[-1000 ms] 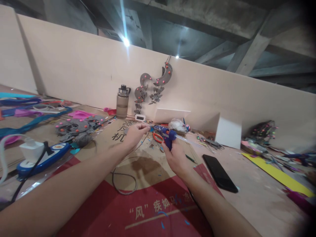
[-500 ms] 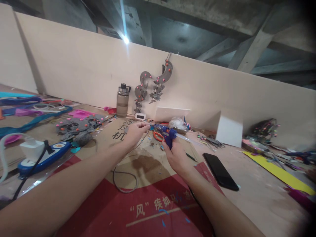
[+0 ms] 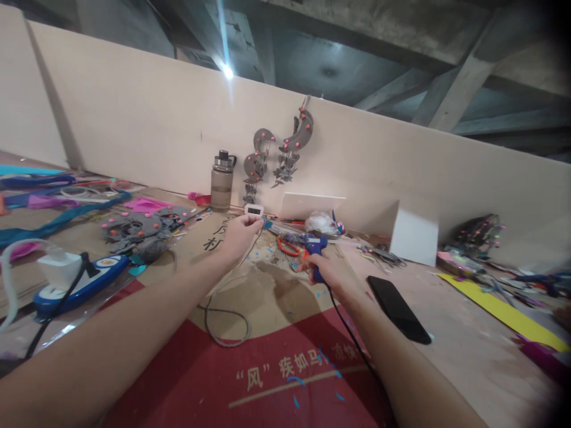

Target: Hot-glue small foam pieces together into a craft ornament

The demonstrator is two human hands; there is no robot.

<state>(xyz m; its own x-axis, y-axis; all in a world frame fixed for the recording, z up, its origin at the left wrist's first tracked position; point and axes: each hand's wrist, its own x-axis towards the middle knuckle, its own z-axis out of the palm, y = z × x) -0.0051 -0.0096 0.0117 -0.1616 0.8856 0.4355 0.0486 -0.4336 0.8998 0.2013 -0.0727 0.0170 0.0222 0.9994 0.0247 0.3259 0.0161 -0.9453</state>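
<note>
Blue plastic marks the glue gun (image 3: 316, 246), gripped in the right hand (image 3: 329, 268) with the fingers wrapped around its handle, presumably so the trigger sits within reach. Its black cord (image 3: 345, 330) trails back along the right forearm, and the gun hangs low over the cardboard sheet (image 3: 267, 297) that covers this part of the tabletop (image 3: 450, 351). The left hand (image 3: 238, 232) is held a little apart from the gun, thumb and fingertips pinched shut on a small piece (image 3: 263, 222) with a thin grey wire (image 3: 223, 321) hanging from it and looping on the cardboard; what exactly the piece is, I cannot tell. Pinching it at the very end seems to keep the fingers away from the hot nozzle.

Orange-handled scissors (image 3: 288, 246) lie just beyond the gun, near a crumpled clear bag (image 3: 320, 223). A black phone (image 3: 398, 309) rests flat to the right of the right wrist. Farther back a drinking bottle (image 3: 222, 181) stands upright against the board wall, beside a grey felt ornament (image 3: 279, 154) hanging on it. At the left, a blue power strip (image 3: 84, 285) carries a white plug (image 3: 57, 268).
</note>
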